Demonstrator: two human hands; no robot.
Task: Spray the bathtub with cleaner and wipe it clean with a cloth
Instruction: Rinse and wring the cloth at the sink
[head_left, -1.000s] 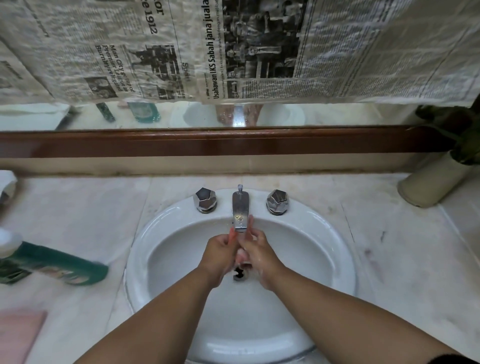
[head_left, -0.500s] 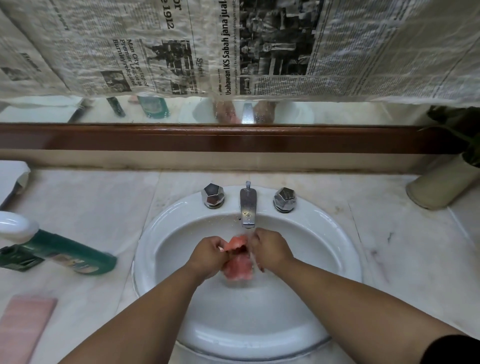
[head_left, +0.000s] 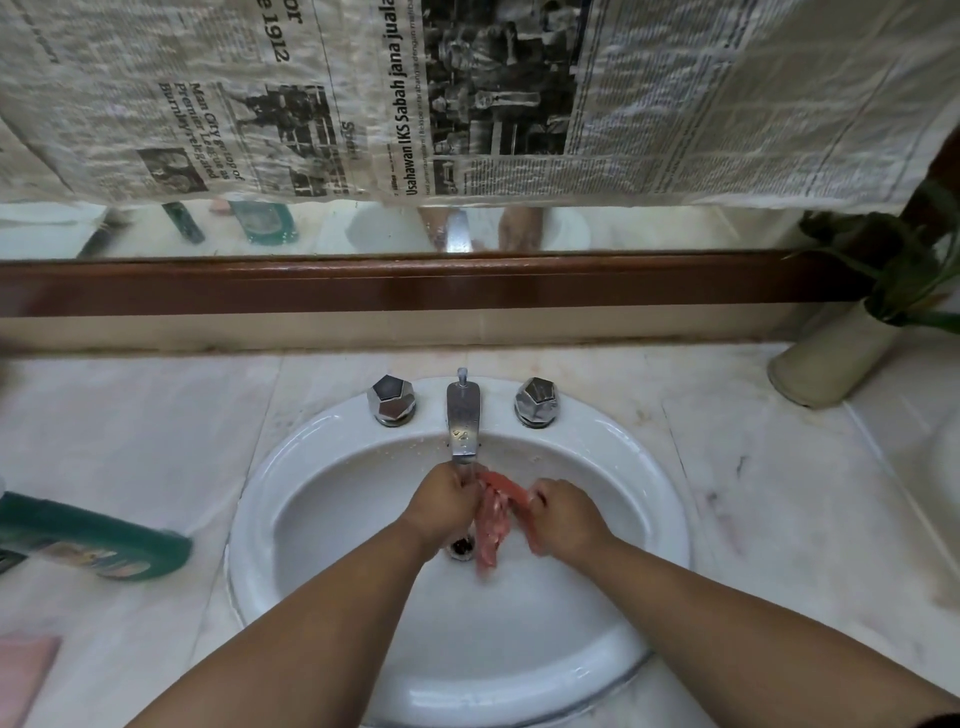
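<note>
Both hands are inside a white oval sink (head_left: 311, 467) under the chrome faucet (head_left: 463, 421). My left hand (head_left: 441, 501) and my right hand (head_left: 563, 517) each grip an end of a wet pink cloth (head_left: 493, 512), which is stretched between them and hangs down over the drain (head_left: 461, 546). Water runs from the spout onto my left hand and the cloth. A green cleaner bottle (head_left: 98, 538) lies on its side on the marble counter left of the sink. No bathtub is in view.
Two chrome tap knobs (head_left: 390, 400) (head_left: 536, 401) flank the faucet. A cream vase with a green plant (head_left: 831, 358) stands at the back right. A pink cloth corner (head_left: 26, 670) lies at the lower left. A newspaper-covered mirror with a brown frame (head_left: 415, 283) rises behind.
The hands were pressed together around the bunched cloth under the spout. They have pulled apart, and the cloth now stretches and hangs between them.
</note>
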